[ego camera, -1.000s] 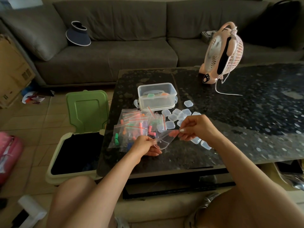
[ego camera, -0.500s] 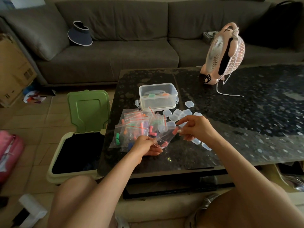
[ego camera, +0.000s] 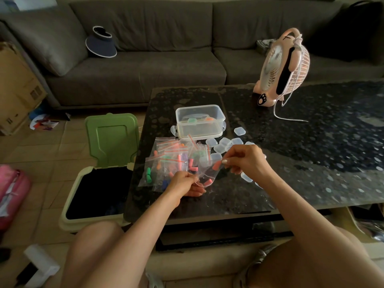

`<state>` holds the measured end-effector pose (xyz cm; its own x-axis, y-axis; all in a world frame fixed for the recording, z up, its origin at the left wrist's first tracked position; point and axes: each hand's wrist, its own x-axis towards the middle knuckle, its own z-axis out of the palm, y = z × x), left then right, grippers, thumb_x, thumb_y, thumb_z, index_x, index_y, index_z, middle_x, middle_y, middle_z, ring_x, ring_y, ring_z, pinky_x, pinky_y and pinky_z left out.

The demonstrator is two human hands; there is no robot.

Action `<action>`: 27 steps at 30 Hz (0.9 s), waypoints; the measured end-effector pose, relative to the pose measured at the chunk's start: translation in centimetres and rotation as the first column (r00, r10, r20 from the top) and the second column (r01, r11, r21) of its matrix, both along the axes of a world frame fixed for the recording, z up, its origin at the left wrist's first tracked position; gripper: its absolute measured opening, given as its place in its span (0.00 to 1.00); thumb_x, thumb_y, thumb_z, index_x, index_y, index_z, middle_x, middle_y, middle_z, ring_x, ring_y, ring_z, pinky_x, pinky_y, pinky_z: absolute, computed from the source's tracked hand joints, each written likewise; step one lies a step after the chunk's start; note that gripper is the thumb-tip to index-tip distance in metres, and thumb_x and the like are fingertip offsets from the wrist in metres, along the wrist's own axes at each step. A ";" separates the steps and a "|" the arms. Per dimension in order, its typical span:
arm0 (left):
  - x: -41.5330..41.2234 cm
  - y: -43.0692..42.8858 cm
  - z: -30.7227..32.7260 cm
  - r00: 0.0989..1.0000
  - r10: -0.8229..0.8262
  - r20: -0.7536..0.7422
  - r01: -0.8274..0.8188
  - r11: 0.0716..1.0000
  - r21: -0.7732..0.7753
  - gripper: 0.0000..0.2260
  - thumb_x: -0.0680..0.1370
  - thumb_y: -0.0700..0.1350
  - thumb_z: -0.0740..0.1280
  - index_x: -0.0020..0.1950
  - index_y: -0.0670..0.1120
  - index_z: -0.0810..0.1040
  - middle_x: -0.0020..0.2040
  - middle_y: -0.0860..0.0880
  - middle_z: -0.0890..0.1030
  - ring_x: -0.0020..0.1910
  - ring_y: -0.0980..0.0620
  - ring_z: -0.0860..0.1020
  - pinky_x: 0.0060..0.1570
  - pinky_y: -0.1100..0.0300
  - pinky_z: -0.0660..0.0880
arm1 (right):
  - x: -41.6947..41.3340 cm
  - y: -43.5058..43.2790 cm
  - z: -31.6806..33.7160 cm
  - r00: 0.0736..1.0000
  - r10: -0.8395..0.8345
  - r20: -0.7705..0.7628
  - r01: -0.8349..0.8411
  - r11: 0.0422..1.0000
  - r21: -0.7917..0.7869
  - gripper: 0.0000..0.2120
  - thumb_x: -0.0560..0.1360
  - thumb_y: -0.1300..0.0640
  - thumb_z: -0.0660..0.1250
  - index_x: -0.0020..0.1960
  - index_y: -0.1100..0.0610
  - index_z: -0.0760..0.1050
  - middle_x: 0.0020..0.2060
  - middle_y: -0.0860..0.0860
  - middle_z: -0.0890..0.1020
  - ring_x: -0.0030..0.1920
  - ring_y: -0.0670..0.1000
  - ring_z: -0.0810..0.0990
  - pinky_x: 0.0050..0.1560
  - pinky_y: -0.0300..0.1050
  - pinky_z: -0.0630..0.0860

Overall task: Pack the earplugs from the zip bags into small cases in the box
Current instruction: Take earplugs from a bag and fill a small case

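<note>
At the near edge of the table [ego camera: 311,163], both hands work on one clear zip bag [ego camera: 202,173] held just above the glass. The left hand [ego camera: 182,182] pinches the bag's lower end, fingers curled on the film, probably to keep it taut so the mouth faces the other hand. The right hand [ego camera: 246,161] has thumb and fingertips closed on an orange earplug [ego camera: 216,164] at the bag's open end, seemingly drawing it out. A second earplug [ego camera: 207,182] lies low inside the bag. The pile of full bags [ego camera: 166,161] sits just left of the hands, within easy reach for the next pick. The small cases [ego camera: 225,142] lie scattered just behind the right hand, some partly hidden by it, so a freed plug has little way to travel. The box [ego camera: 199,121] stands behind bags and cases, coloured things showing through its clear wall. The bin [ego camera: 89,223] stands open beside the table, likely for emptied bags.
</note>
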<state>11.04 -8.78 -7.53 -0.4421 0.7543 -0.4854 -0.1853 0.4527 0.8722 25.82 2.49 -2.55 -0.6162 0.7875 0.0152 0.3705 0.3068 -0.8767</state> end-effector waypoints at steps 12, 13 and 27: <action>0.0 -0.1 -0.1 0.998 -0.003 0.056 0.002 1.000 0.022 0.09 0.79 0.44 0.63 0.44 0.39 0.76 0.37 0.43 0.82 0.31 0.53 0.81 0.30 0.64 0.78 | 0.2 0.2 -0.3 0.994 0.083 0.074 -0.088 0.994 0.064 0.06 0.71 0.61 0.72 0.45 0.52 0.82 0.35 0.54 0.83 0.29 0.51 0.77 0.36 0.44 0.80; 0.1 -0.1 -0.1 0.998 -0.001 0.061 -0.001 1.000 0.030 0.09 0.80 0.43 0.63 0.45 0.38 0.76 0.37 0.43 0.82 0.30 0.54 0.81 0.30 0.64 0.78 | 0.2 0.2 -0.3 0.993 0.085 0.079 -0.090 0.994 0.068 0.05 0.71 0.61 0.72 0.46 0.53 0.82 0.36 0.55 0.83 0.30 0.52 0.78 0.36 0.45 0.80; 0.0 0.4 -0.5 0.993 0.101 0.053 -0.108 0.982 0.153 0.08 0.81 0.41 0.61 0.44 0.39 0.76 0.35 0.45 0.81 0.28 0.55 0.81 0.29 0.65 0.78 | -0.3 0.1 -2.3 0.891 0.170 0.422 -0.201 0.979 0.029 0.08 0.72 0.61 0.73 0.48 0.58 0.76 0.35 0.53 0.82 0.33 0.52 0.83 0.39 0.48 0.83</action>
